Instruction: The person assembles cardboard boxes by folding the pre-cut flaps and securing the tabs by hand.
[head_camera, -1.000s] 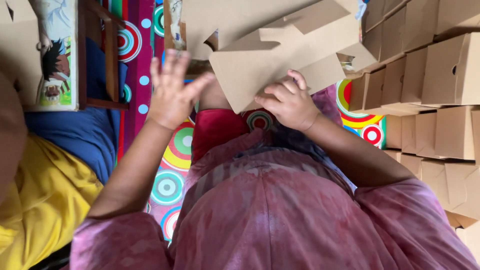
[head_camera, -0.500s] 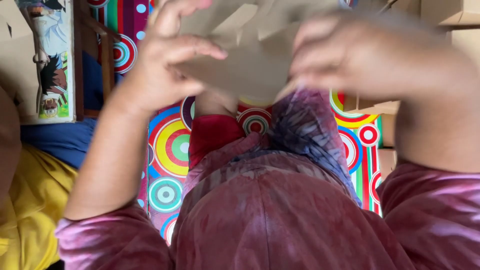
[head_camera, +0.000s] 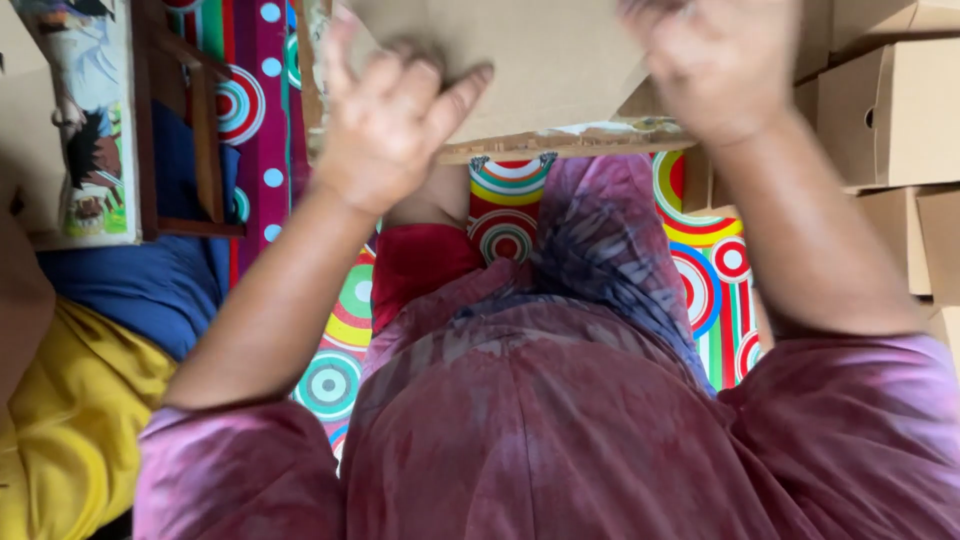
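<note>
Finished cardboard boxes (head_camera: 890, 110) are standing stacked at the right, while 1 cardboard sheet (head_camera: 510, 60) is being held up, seemingly half folded. The left hand (head_camera: 385, 125) is pressing spread fingers against it; the right hand (head_camera: 715, 65), blurred, is gripping its edge.

Soft, even daylight, no hard glare; colours vivid and well saturated. Right hand (head_camera: 722, 62) heavily motion-blurred, fingers smeared, outline lost at top edge. Left hand (head_camera: 385, 125) a bit softer blur, knuckles still readable. Cardboard sheet (head_camera: 520, 60) evenly lit w/ a slightly darker underside edge. Shade under the arms and in folds of the maroon tie-dye shirt (head_camera: 560, 430), which sits close to lens and mildly soft. Stacked boxes (head_camera: 890, 110) at right fairly sharp. Wide-angle stretch near frame edges.
</note>
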